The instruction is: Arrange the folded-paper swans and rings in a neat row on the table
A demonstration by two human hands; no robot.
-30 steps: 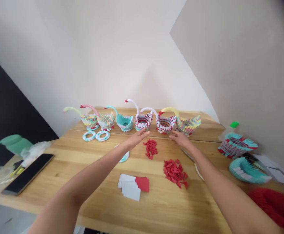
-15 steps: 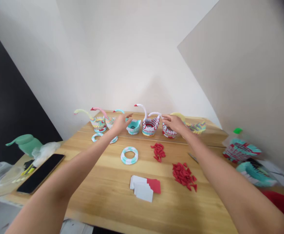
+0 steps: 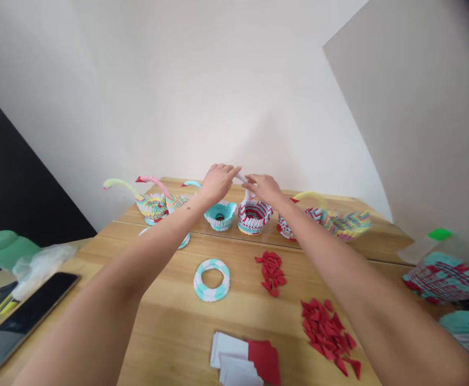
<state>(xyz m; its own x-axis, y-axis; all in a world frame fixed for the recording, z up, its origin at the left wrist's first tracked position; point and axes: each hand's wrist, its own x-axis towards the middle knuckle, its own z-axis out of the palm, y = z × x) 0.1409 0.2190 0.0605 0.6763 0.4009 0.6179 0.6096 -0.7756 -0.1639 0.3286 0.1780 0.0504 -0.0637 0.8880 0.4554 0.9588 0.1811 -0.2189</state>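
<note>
Red-white paper swan (image 3: 253, 214) at far edge: both hands, left hand (image 3: 217, 182) and right hand (image 3: 263, 186), fingers pinched on white neck (image 3: 241, 178). Neck fitting underway; loose red pieces (image 3: 272, 266) unused mid-surface.

Single head-worn camera, looking forward and slightly down across the wooden table (image 3: 170, 327) toward the white wall. Both forearms stretch away from the lens; near edge close, paper swans (image 3: 254, 214) farther off.

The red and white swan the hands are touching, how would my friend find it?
Look along the far edge of the wooden table, where paper swans stand in a row. Both hands, left hand and right hand, meet over the red and white swan. Its left neighbour, the teal swan, is plain teal.
</note>
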